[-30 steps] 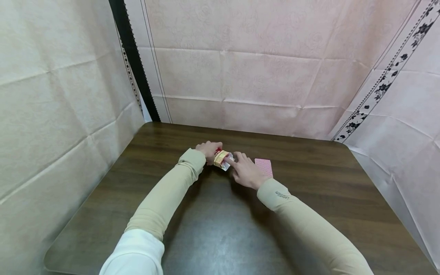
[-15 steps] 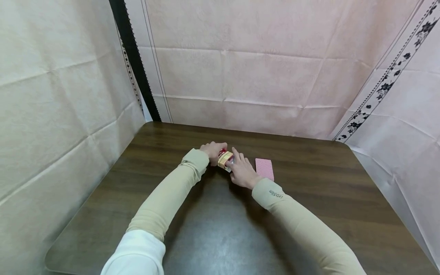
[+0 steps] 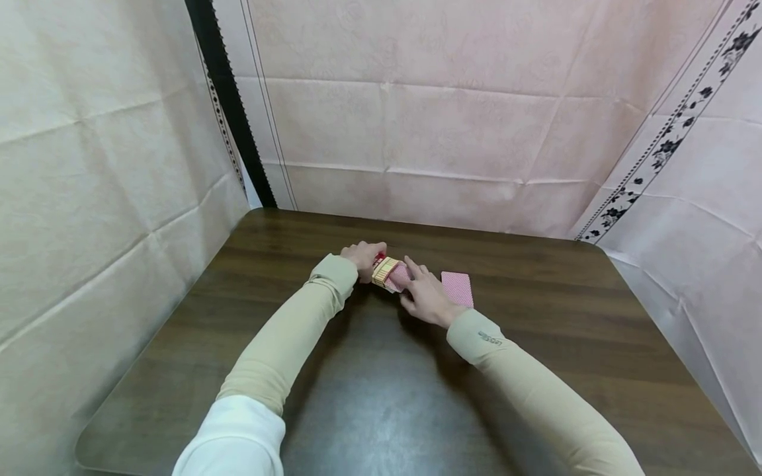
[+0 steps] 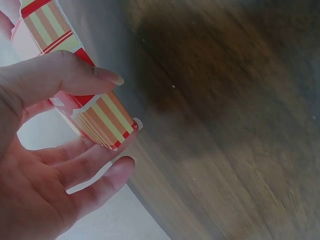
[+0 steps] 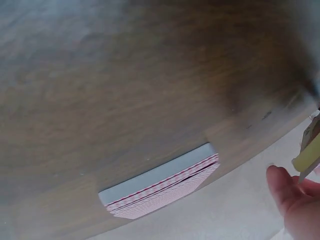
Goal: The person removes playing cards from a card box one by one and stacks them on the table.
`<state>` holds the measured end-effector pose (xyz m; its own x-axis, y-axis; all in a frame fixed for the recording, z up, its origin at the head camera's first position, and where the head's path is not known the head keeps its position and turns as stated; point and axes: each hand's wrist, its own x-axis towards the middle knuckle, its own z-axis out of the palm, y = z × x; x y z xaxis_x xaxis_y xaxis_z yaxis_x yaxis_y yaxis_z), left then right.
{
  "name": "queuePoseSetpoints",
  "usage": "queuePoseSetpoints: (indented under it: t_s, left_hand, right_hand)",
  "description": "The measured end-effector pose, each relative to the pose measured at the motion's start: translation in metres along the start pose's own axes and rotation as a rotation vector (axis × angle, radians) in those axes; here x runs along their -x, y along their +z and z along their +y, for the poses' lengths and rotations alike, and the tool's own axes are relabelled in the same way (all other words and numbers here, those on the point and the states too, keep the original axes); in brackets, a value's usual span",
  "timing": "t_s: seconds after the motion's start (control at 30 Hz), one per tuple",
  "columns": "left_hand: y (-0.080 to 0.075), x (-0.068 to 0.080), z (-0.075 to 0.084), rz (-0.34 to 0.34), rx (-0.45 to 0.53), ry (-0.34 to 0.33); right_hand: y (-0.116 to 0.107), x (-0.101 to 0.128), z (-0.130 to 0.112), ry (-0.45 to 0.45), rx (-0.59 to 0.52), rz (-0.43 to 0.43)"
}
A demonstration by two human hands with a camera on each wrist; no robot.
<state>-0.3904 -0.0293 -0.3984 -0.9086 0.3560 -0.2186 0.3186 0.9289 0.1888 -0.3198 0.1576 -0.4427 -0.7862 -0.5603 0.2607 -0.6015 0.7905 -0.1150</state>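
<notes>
My left hand (image 3: 358, 260) holds a striped red-and-yellow card box (image 3: 383, 270), tilted a little above the table. The left wrist view shows the thumb on one side of the box (image 4: 107, 120) and the fingers beneath it. Out of its right end stick pink-patterned playing cards (image 3: 398, 277). My right hand (image 3: 428, 295) pinches these cards at their outer end; its fingertips are partly hidden. Just right of that hand, a stack of pink-backed playing cards (image 3: 457, 289) lies on the table, its layered edge showing in the right wrist view.
The brown wooden table (image 3: 536, 344) has rounded corners. Pale cloth (image 3: 452, 132) hangs behind it and on both sides, with a black strip (image 3: 229, 99) at the back left.
The right hand reached to the box's open end, fingers at its mouth, then drew back right. Pink cards now protrude from the box. The left hand shifted slightly right and back.
</notes>
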Motion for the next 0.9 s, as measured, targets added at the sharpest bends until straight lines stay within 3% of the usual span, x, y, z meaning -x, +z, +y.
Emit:
queuePoseSetpoints:
  t_s: [0.3, 0.5, 0.63, 0.73, 0.9]
  left_hand:
    - [-0.003, -0.002, -0.002, -0.020, 0.018, -0.009]
    - [-0.001, -0.003, -0.008, -0.017, 0.037, -0.016]
    - [0.002, -0.001, -0.015, -0.031, 0.066, -0.017]
    - [0.002, 0.002, -0.018, -0.034, 0.073, -0.020]
    - [-0.002, 0.006, -0.019, -0.028, 0.087, -0.024]
  right_hand:
    - [-0.006, -0.002, -0.002, 0.013, -0.009, 0.069]
    - [-0.007, 0.005, 0.001, 0.058, 0.031, 0.010]
    - [-0.005, 0.014, 0.007, 0.122, 0.027, -0.016]
    - [-0.006, 0.021, 0.015, 0.185, 0.035, 0.013]
    - [-0.009, 0.031, 0.032, 0.392, 0.110, 0.077]
